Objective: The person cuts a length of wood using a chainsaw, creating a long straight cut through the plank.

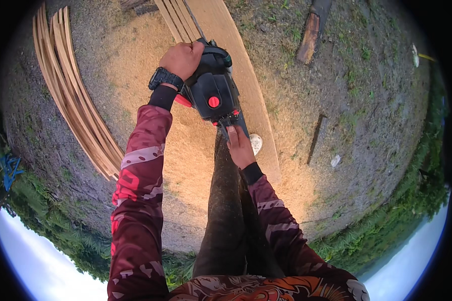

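A black chainsaw (220,90) with red parts is held between my hands over a long, wide wooden plank (253,90). My left hand (182,60), with a dark watch at its wrist, is closed round the front handle. My right hand (240,147) is wrapped round the rear handle, its fingers partly in view. The guide bar (193,19) points away from me along the plank's far end, beside several narrow cut strips (177,20). Where the bar's near part meets the wood is hidden by the saw's body.
Several long wooden strips (68,95) lie on the ground at left. Sawdust (140,70) covers the ground around the plank. A split piece of timber (310,37) and a thin dark board (317,139) lie at right. A white rounded object (256,144) shows beside my right hand.
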Tool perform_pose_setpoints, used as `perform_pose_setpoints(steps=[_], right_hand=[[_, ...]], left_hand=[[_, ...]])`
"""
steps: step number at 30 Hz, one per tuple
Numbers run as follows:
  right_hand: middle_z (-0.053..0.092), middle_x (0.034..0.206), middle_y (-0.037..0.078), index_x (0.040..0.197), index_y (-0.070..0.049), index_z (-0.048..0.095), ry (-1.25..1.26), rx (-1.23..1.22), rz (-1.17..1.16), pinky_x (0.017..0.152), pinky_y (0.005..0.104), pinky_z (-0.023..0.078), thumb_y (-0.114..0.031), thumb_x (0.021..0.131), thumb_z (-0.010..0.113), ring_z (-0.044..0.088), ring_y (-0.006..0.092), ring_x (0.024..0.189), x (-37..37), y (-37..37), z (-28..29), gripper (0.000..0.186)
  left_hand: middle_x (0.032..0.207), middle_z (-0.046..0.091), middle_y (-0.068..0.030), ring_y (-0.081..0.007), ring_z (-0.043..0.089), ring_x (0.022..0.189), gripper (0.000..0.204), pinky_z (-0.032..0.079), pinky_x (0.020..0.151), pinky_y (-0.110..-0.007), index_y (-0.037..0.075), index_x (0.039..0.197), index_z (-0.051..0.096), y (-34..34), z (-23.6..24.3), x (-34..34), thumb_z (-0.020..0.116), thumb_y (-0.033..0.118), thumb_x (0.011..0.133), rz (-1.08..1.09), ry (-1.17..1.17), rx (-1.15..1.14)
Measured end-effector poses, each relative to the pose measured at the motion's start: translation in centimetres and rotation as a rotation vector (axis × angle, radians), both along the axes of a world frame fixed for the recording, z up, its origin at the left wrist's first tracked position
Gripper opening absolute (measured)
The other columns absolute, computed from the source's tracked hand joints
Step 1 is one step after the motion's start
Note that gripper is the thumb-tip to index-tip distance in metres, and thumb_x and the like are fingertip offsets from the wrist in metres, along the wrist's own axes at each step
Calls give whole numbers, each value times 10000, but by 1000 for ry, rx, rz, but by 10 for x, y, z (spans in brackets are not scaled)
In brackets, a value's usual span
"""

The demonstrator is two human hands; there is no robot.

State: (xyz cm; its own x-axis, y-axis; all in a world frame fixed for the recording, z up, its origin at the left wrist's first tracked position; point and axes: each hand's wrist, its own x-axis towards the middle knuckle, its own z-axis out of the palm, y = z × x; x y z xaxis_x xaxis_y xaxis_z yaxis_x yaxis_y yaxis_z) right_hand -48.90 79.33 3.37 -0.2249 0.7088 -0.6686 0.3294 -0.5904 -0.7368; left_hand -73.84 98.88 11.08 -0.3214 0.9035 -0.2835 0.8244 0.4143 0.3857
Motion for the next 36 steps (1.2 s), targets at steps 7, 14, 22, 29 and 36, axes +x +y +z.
perform_pose_setpoints(steps=[7, 14, 22, 29, 36], right_hand=[[640, 711, 167, 1202, -49, 578, -4, -82, 34, 672, 483, 482, -461, 1065, 396, 661, 387, 703, -8, 9, 11, 471], [571, 829, 11, 1222, -30, 566, 51, -26, -21, 563, 272, 428, -448, 1073, 446, 486, 91, 624, -24, 36, 11, 459], [560, 776, 27, 1195, -18, 575, 19, -63, -6, 577, 280, 437, -441, 1073, 450, 480, 97, 599, -39, 52, 17, 457], [576, 801, 50, 1190, -17, 580, 84, -36, -59, 605, 291, 452, -446, 1072, 444, 515, 123, 645, -53, 68, 9, 466], [662, 793, 235, 1221, -54, 580, -64, 56, 42, 740, 520, 479, -434, 1067, 410, 660, 452, 809, -72, 95, 24, 444]], left_hand=[[899, 692, -267, -475, 670, 869, 516, 550, 817, -526, 34, 877, 738, 5, -11, -17, 430, 442, 951, -68, 44, -20], [887, 670, -279, -490, 649, 852, 455, 538, 780, -523, 22, 881, 693, 31, 0, -31, 456, 406, 940, -82, 28, 41], [890, 684, -272, -490, 653, 873, 494, 543, 812, -523, 35, 884, 725, 46, 7, -40, 433, 428, 950, -24, 9, 0], [880, 686, -266, -486, 655, 869, 478, 545, 799, -522, 37, 885, 722, 63, 13, -53, 443, 420, 945, -45, 7, 32], [857, 657, -295, -492, 641, 836, 478, 531, 771, -527, 15, 845, 692, 89, 1, -81, 483, 438, 923, -200, 98, 117]])
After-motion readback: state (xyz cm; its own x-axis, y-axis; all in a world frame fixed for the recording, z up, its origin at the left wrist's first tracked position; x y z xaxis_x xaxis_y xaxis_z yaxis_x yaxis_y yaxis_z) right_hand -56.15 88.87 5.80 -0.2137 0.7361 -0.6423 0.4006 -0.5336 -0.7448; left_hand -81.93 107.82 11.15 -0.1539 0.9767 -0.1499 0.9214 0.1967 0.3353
